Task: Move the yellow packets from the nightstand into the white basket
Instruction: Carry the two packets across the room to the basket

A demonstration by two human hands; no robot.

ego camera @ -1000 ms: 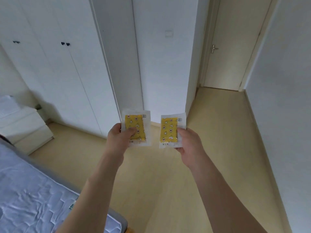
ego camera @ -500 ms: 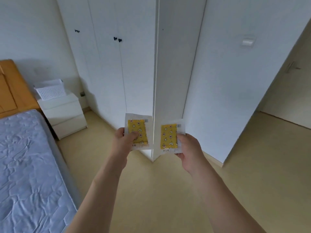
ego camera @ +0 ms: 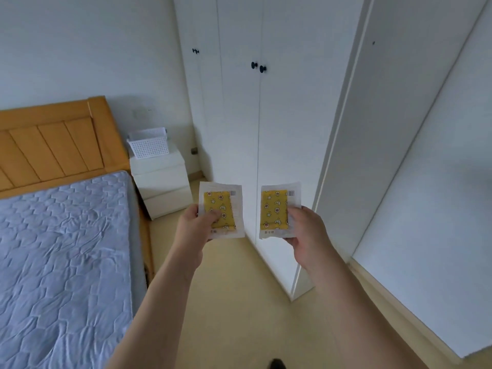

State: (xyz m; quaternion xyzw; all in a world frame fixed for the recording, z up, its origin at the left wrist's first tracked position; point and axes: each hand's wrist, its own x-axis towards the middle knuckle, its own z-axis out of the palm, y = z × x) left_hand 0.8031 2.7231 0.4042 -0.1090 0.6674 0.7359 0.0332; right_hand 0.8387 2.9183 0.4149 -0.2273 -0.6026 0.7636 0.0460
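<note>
Two yellow star-patterned packets in clear white-edged wrappers, held up side by side, one per hand.

Left hand [ego camera: 195,225] pinching the left yellow packet [ego camera: 221,210] with thumb across its front; right hand [ego camera: 306,230] gripping the right yellow packet [ego camera: 277,209] at its edge, fingers apparently behind it. White perforated plastic basket [ego camera: 149,145] atop the white two-drawer nightstand [ego camera: 159,182], well apart, beside the wooden-framed bed [ego camera: 61,235].
</note>
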